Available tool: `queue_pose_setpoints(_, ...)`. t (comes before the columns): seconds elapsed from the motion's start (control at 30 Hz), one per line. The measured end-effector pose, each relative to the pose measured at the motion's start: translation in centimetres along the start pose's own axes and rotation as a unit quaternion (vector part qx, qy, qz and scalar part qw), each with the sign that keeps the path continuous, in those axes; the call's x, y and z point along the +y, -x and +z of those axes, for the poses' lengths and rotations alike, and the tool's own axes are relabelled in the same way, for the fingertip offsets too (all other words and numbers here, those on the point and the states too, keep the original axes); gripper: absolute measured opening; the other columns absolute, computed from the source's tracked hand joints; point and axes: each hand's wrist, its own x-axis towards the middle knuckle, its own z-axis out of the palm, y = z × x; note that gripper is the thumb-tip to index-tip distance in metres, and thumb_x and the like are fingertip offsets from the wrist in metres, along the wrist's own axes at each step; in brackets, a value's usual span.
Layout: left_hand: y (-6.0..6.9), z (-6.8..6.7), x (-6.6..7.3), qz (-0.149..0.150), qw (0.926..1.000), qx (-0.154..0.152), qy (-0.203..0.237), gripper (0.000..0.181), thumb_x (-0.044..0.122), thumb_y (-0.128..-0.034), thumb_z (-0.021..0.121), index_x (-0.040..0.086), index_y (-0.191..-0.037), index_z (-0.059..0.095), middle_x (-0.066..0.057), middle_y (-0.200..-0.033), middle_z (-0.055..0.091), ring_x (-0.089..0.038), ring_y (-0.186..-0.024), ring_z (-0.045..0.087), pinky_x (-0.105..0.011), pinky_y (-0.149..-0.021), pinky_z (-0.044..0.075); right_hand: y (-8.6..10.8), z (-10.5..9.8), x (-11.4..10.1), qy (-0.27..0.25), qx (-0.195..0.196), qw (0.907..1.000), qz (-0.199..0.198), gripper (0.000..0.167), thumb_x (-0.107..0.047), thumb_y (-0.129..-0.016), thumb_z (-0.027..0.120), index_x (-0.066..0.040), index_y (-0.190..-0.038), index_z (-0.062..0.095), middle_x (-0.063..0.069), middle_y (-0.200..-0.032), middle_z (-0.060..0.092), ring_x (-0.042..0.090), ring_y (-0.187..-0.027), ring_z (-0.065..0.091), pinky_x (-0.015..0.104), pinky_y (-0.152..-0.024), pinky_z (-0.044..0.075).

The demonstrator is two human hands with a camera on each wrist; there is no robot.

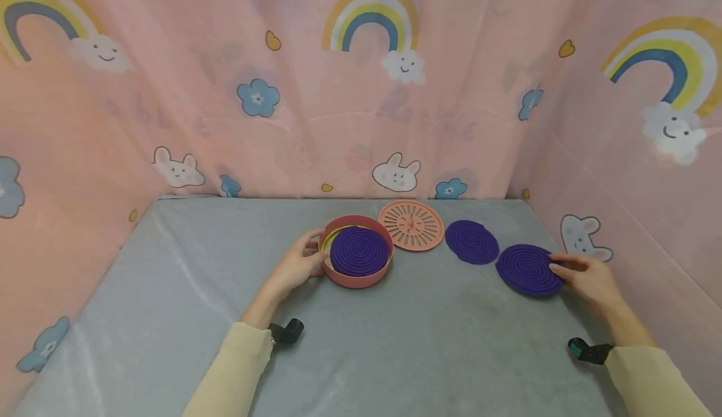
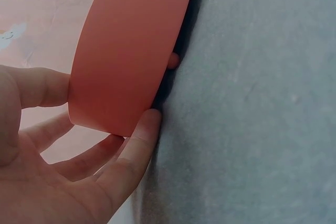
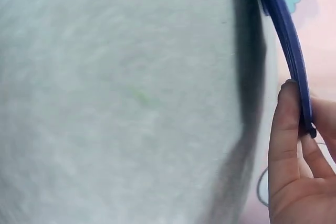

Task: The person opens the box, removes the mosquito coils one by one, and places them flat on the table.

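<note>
The right hand (image 1: 591, 280) pinches only the right edge of a purple coil disc (image 1: 529, 269) over on the right, so it could sag or slip, imo. Left hand (image 1: 298, 263) grips the red tub (image 1: 356, 283) further left; far side's crowded by the orange slotted disc (image 1: 410, 226), near side's loads of bare grey cloth (image 1: 417, 354)

The dish (image 1: 355, 283) has a smooth, low-sheen wall, metal or plastic, hard to tell which. The coils (image 1: 359, 251) look matt and ridged. The lid (image 1: 410, 224) appears matt. Soft-looking, matt grey cloth covers the surface (image 1: 395, 348); the curtain (image 1: 316, 135) is thin, creased cloth.
</note>
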Motion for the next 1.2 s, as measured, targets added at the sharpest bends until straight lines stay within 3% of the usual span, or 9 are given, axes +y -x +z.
queue_pose_setpoints(0.13, 0.2, 0.0, 0.1, -0.003, 1.0000, 0.001, -0.003, 0.055, 0.016, -0.1018, 0.062, 0.016, -0.153, 0.043, -0.022, -0.146, 0.044, -0.038, -0.133, 0.051, -0.040, -0.088, 0.060, -0.2, 0.6, 0.4, 0.039, -0.006, 0.9992, -0.003, 0.043, -0.014, -0.100, 0.066, 0.015, -0.131, 0.057, -0.015, -0.098, 0.062, -0.002, -0.081, 0.063, 0.022, -0.069, 0.059)
queue_pose_setpoints(0.3, 0.3, 0.0, 0.1, -0.005, 1.0000, 0.001, -0.005, 0.056, 0.015, -0.1019, 0.061, 0.015, -0.154, 0.042, -0.023, -0.147, 0.044, -0.039, -0.133, 0.051, -0.040, -0.087, 0.060, -0.2, 1.1, 0.3, 0.074, -0.006, 0.9973, 0.007, 0.053, -0.016, -0.102, 0.063, 0.019, -0.138, 0.047, 0.023, -0.123, 0.056, -0.005, -0.082, 0.060, 0.023, -0.070, 0.059)
queue_pose_setpoints(0.4, 0.4, 0.0, 0.1, -0.005, 1.0000, 0.001, -0.006, 0.056, 0.015, -0.1018, 0.061, 0.015, -0.154, 0.042, -0.023, -0.147, 0.044, -0.039, -0.133, 0.050, -0.040, -0.088, 0.060, -0.2, 1.1, 0.1, 0.093, 0.000, 0.9956, 0.004, 0.053, -0.015, -0.102, 0.061, 0.020, -0.139, 0.045, 0.034, -0.130, 0.052, -0.006, -0.081, 0.060, 0.022, -0.069, 0.059)
queue_pose_setpoints(0.63, 0.3, 0.0, 0.3, -0.002, 1.0000, 0.004, -0.004, 0.055, 0.015, -0.1016, 0.062, 0.015, -0.153, 0.043, -0.023, -0.146, 0.044, -0.039, -0.133, 0.051, -0.040, -0.087, 0.060, -0.1, 0.6, -0.7, 0.173, 0.031, 0.9836, -0.042, 0.041, -0.010, -0.100, 0.063, 0.021, -0.126, 0.054, 0.036, -0.110, 0.064, 0.001, -0.069, 0.062, 0.024, -0.058, 0.057)
queue_pose_setpoints(0.87, 0.1, 0.1, 0.3, -0.001, 1.0000, -0.002, -0.005, 0.055, 0.015, -0.1021, 0.061, 0.015, -0.154, 0.042, -0.023, -0.147, 0.043, -0.040, -0.134, 0.049, -0.040, -0.088, 0.060, 0.2, 0.4, -1.8, 0.238, 0.044, 0.9682, -0.063, 0.037, -0.016, -0.101, 0.064, 0.015, -0.121, 0.062, 0.032, -0.107, 0.068, -0.001, -0.071, 0.059, 0.019, -0.057, 0.054)
queue_pose_setpoints(1.07, 0.2, 0.0, 0.4, -0.001, 0.9999, 0.002, -0.016, 0.055, 0.016, -0.1019, 0.062, 0.016, -0.154, 0.043, -0.023, -0.147, 0.044, -0.039, -0.135, 0.049, -0.041, -0.089, 0.059, -0.1, 2.2, -3.9, 0.181, 0.013, 0.9805, -0.077, 0.041, -0.018, -0.103, 0.062, 0.015, -0.127, 0.059, 0.035, -0.117, 0.065, 0.011, -0.075, 0.070, 0.024, -0.063, 0.059)
queue_pose_setpoints(1.2, 0.2, 0.1, 0.4, 0.001, 0.9999, 0.002, -0.012, 0.055, 0.015, -0.1019, 0.062, 0.015, -0.153, 0.043, -0.023, -0.146, 0.045, -0.040, -0.134, 0.050, -0.041, -0.088, 0.060, -0.4, 3.9, -5.4, 0.147, -0.011, 0.9857, -0.082, 0.043, -0.017, -0.104, 0.060, 0.015, -0.131, 0.057, 0.036, -0.123, 0.063, 0.011, -0.081, 0.071, 0.026, -0.069, 0.061)
